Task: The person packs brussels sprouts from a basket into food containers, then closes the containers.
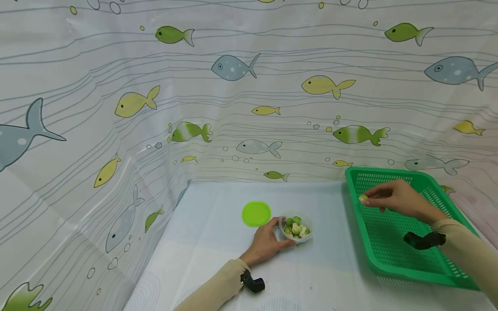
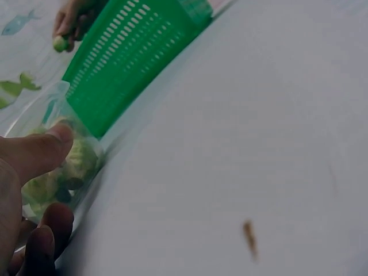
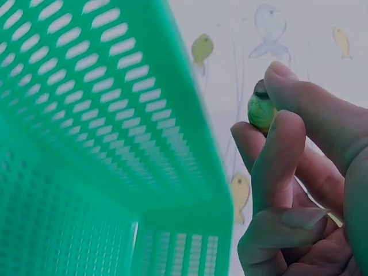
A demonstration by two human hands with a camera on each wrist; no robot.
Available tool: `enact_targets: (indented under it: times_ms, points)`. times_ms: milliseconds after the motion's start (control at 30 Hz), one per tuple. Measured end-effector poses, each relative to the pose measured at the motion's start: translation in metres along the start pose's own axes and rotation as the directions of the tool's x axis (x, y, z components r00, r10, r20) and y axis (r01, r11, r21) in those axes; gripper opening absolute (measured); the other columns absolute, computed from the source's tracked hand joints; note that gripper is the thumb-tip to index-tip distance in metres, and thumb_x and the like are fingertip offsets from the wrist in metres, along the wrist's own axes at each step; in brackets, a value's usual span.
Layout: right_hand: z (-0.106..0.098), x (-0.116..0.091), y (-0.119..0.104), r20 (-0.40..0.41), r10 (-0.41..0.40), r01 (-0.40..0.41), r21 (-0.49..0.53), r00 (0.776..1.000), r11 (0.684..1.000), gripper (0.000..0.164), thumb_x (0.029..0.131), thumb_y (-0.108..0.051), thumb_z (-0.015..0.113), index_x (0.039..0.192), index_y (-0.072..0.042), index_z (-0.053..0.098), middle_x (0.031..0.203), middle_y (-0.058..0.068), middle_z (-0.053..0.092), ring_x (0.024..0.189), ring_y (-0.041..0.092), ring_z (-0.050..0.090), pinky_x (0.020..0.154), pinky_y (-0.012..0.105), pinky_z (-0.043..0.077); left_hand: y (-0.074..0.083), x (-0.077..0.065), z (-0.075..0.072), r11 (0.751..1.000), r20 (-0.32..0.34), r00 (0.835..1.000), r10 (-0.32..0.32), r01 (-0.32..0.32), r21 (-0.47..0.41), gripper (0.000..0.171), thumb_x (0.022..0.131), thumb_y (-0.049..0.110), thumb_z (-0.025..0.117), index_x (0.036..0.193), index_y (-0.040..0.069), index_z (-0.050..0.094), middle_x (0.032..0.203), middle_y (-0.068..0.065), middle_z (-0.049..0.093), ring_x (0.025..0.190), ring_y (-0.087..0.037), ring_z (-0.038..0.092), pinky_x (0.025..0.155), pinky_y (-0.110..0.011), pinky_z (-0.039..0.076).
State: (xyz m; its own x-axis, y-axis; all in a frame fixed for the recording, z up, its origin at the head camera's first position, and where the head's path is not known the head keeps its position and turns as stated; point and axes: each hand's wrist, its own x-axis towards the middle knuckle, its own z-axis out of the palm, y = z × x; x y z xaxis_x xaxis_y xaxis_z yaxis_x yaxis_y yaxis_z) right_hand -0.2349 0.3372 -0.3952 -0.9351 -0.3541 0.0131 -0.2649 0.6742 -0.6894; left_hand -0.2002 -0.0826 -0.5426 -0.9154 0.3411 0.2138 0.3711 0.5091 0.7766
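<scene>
My left hand grips a small clear round plastic tub on the table, thumb on its near side and fingers at its left. Several Brussels sprouts fill the tub, and they show through its wall in the left wrist view. Over the left rim of a green basket, my right hand pinches a single Brussels sprout between thumb and fingertips. In the right wrist view, that sprout shows a dark cut end by the thumb, and the other fingers curl beneath.
A bright green round lid lies flat left of the tub. The slotted basket takes up the table's right side. A fish-patterned curtain rises behind and at the left. On the white cloth is a small brown scrap.
</scene>
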Motion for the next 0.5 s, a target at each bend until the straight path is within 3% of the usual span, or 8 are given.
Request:
enact_targets:
  times_ms: [200,500]
  points:
    - [0.014,0.011,-0.018,0.002,-0.003,0.003,0.043,1.000,0.999,0.037,0.097,-0.033,0.079,0.122,-0.005,0.077,0.098,0.007,0.081,0.072,0.016,0.068,0.066,0.033,0.055,0.000,-0.001,0.000,1.000,0.004,1.000,-0.008,0.008,-0.013,0.078,0.080,0.041,0.093,0.144,0.011,0.060,0.136,-0.011,0.071,0.055,0.003,0.045,0.052,-0.018,0.039]
    - [0.041,0.032,-0.054,0.031,0.041,-0.045,0.149,0.999,0.988,0.042,0.094,-0.036,0.082,0.121,-0.004,0.078,0.097,0.005,0.081,0.075,0.019,0.071,0.068,0.036,0.056,0.000,0.000,-0.001,1.000,0.005,1.000,-0.001,0.001,-0.029,0.077,0.080,0.040,0.093,0.144,0.012,0.061,0.137,-0.011,0.070,0.053,0.003,0.047,0.052,-0.018,0.041]
